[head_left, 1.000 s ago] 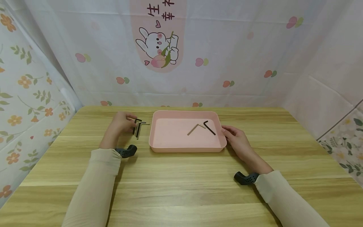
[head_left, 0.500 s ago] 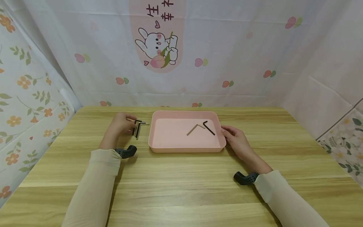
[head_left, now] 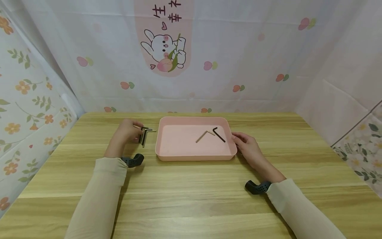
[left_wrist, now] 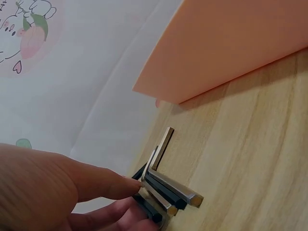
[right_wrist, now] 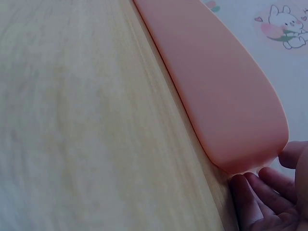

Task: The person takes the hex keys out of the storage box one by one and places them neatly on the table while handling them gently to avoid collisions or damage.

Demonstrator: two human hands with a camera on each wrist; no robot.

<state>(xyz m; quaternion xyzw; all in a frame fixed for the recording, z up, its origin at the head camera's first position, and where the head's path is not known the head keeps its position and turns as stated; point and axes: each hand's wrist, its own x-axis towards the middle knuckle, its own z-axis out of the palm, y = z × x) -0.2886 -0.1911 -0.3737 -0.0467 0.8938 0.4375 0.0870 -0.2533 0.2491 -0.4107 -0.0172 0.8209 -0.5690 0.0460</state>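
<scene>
In the head view, my left hand (head_left: 126, 131) is at a small cluster of L-shaped hex keys (head_left: 145, 137) left of the pink tray. The left wrist view shows the thumb on a black hex key (left_wrist: 148, 208) at the cluster's near side, with fingers curled on its other side, pinching it. Brass-coloured and dark hex keys (left_wrist: 175, 187) lie right beside it. My right hand (head_left: 249, 146) rests against the outer right wall of the tray (head_left: 197, 158), fingers loosely bent. A brass-coloured hex key (head_left: 202, 136) and a black one (head_left: 220, 135) lie inside the tray, towards its right.
The wooden table (head_left: 185, 199) extends in front of the tray and to both sides. A printed white curtain (head_left: 238, 49) hangs behind its back edge. A flowered cloth (head_left: 32, 109) hangs on the left. Dark wrist devices (head_left: 133, 160) sit at both cuffs.
Both hands, the tray and the hex keys hold nearly the same places. The whole head view has shifted slightly to the left.
</scene>
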